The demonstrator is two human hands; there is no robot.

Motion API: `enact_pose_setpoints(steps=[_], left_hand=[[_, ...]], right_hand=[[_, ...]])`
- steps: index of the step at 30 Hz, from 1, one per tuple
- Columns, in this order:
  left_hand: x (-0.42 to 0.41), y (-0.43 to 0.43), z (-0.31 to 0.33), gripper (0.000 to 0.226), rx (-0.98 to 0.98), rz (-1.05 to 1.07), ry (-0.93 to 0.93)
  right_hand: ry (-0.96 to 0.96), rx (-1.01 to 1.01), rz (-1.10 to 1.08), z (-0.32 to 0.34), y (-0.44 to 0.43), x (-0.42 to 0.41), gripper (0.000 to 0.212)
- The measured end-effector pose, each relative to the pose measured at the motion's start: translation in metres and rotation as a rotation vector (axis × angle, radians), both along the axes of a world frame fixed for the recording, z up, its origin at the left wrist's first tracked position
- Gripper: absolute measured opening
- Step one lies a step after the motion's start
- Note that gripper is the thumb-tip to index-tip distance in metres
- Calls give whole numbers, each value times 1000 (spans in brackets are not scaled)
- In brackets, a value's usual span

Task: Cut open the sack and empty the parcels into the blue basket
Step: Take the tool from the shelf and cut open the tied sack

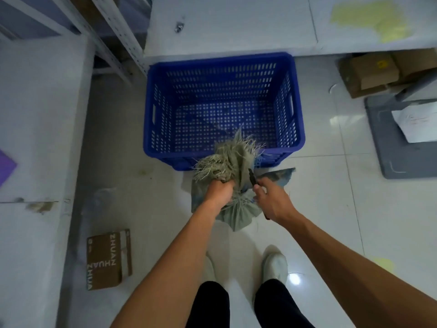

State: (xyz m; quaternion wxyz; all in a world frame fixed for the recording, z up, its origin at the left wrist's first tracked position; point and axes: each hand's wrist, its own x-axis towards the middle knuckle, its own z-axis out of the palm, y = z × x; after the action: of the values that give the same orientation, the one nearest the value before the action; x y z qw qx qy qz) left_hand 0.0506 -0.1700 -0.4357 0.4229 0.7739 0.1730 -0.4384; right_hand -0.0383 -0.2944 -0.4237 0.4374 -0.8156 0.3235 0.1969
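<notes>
Sack: the grey-green sack (233, 216) stands on the floor just near of the blue basket (223, 110), between the person's feet and the basket's near wall.
Left hand: the left hand (218, 191) has its grip clamped on the sack's frayed, bunched neck.
Right hand: the right hand (272, 201) has its grip closed round a dark cutting tool (252, 177), whose tip sits at the neck.
Progress: cutting looks under way or about to begin; the basket shows no parcels, so emptying is all left.
Hidden: the tool's blade is too small to identify; whether the neck is already cut cannot be told; the sack's contents are unseen.
</notes>
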Motion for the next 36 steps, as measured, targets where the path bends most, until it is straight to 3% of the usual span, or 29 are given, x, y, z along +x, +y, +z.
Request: enact_pose_setpoints(steps=[3,6,8,13,16,21,25,29,32,35,36], left_hand=[[7,16,51,24,2,37,2],[16,28,81,51,15,27,-55],[19,34,124,54,20,25,-69],[7,26,262,23,-53,50,-143],[-5,25,329,12,-90,73,-227],[-10,33,423,37,-293,138,-409],[-10,33,478,24,-359,73,-559],[-6,30,515,15,-271,12,-758],[-14,31,534,25,-227,-25,-914],[-23,32,550,22,-171,-190,-848],[-26,31,556,33,-91,-256,-787]], right_hand=[[-13,62,-91,34,9,2,28],[-32,223,-233,84,17,12,21],[-69,314,-348,138,22,18,22],[-121,366,-634,225,25,32,23],[-145,367,-659,280,26,32,27],[-265,594,-632,393,39,24,21],[-403,626,-606,443,38,28,24],[-483,671,-636,480,32,36,23],[-533,679,-589,504,24,33,16],[-581,700,-601,527,17,36,25],[-596,670,-572,533,17,37,28]])
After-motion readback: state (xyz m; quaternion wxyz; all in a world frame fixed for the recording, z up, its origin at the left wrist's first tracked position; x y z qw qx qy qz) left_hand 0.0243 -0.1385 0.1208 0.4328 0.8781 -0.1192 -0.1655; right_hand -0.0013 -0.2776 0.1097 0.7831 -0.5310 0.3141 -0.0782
